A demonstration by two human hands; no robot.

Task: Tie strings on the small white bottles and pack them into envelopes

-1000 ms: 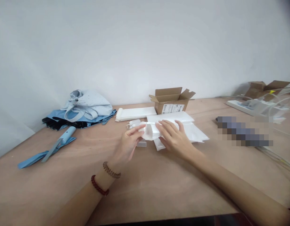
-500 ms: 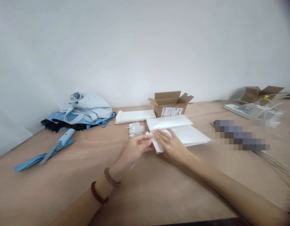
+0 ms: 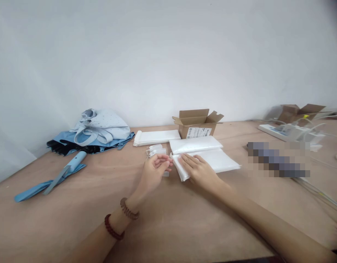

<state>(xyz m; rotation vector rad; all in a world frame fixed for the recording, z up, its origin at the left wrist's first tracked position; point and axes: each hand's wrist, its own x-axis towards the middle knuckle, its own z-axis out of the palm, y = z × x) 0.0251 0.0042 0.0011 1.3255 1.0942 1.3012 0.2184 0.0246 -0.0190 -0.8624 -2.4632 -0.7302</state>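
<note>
My right hand point(image 3: 198, 170) lies on a stack of white plastic bags point(image 3: 224, 160), its fingers stretched flat over the left end. Close by on the left, my left hand point(image 3: 154, 170) is loosely curled, with fingers slightly apart and their tips beside the stack's left edge. I see nothing held between those fingertips. Small translucent tags with rings point(image 3: 157, 149) lie just behind my left hand, which covers part of them. A clear piece point(image 3: 165, 174) shows below its fingers; whether it touches the hand I cannot tell.
An open cardboard box point(image 3: 197, 126) stands behind the bags, beside a flat white stack point(image 3: 157, 137). At left lie a blue umbrella point(image 3: 76, 160) and a pale cloth bag point(image 3: 108, 126). A power strip point(image 3: 283, 132) with cables and another box point(image 3: 301, 111) are at right.
My left hand has drawn back slightly leftward from the bag edge, covering more of the tags. The clear piece now shows below it. My right hand stays on the bags.
</note>
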